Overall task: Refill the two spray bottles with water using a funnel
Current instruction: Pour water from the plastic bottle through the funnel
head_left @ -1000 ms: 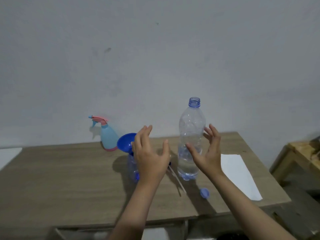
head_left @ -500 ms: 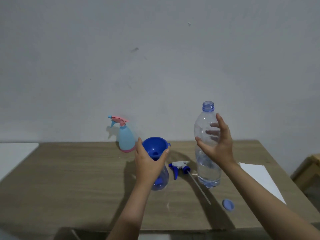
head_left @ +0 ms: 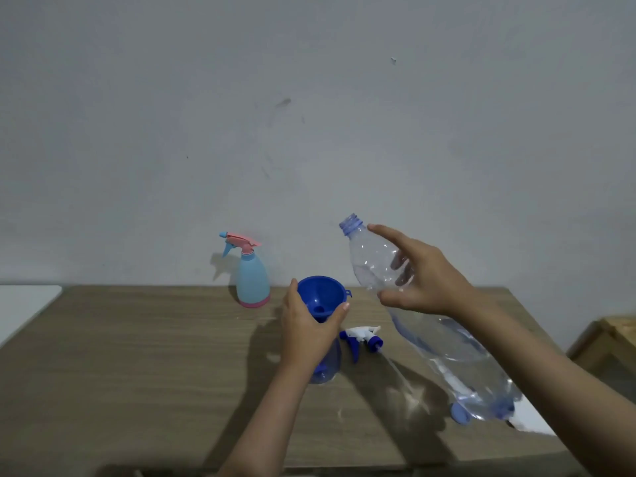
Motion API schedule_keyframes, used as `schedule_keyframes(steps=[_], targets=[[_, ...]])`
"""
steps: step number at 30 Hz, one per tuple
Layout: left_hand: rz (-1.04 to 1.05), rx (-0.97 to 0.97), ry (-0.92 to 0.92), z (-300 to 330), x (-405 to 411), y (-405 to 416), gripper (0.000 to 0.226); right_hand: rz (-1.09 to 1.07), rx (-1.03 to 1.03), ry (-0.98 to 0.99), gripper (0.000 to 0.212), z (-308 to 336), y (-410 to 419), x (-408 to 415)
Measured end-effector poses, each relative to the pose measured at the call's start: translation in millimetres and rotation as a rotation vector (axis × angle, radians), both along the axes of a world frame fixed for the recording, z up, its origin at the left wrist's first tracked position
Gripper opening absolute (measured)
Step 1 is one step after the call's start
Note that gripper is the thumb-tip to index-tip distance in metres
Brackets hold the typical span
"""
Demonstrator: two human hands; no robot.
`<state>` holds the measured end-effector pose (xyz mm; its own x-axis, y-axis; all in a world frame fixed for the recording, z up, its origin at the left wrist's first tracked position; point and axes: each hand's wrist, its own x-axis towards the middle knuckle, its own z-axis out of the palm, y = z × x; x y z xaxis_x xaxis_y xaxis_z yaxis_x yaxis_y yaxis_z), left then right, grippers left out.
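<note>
The right hand (head_left: pixel 426 280) holds the big water bottle (head_left: pixel 413 315) around its upper part, off the table (head_left: pixel 137 356). The bottle is tipped. Its long side runs from its bottom, low and near the person, up to its open mouth, which points up and to the left. The funnel (head_left: pixel 321 297) is just below and left of that mouth, not touching it. The left hand (head_left: pixel 309 330) wraps around the funnel's neck and the small clear bottle (head_left: pixel 327 368) under it. I think the pour comes next, so the mouth must dip over the funnel.

The pink and blue spray bottle (head_left: pixel 251 273) stands behind, with its top on.
</note>
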<state>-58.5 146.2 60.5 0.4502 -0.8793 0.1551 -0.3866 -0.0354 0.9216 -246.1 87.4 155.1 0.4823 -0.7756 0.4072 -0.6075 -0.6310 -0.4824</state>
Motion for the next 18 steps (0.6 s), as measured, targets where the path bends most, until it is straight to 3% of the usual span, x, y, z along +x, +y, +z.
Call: schedule_keyframes(steps=[13,18], targets=[[-0.104,0.011,-0.047,4,15,6,0.091,0.011,0.202,0.355,0.096,1,23,11],[-0.123,-0.048,-0.020,1,22,5,0.069,0.017,0.216,0.461,0.094,5,28,17]])
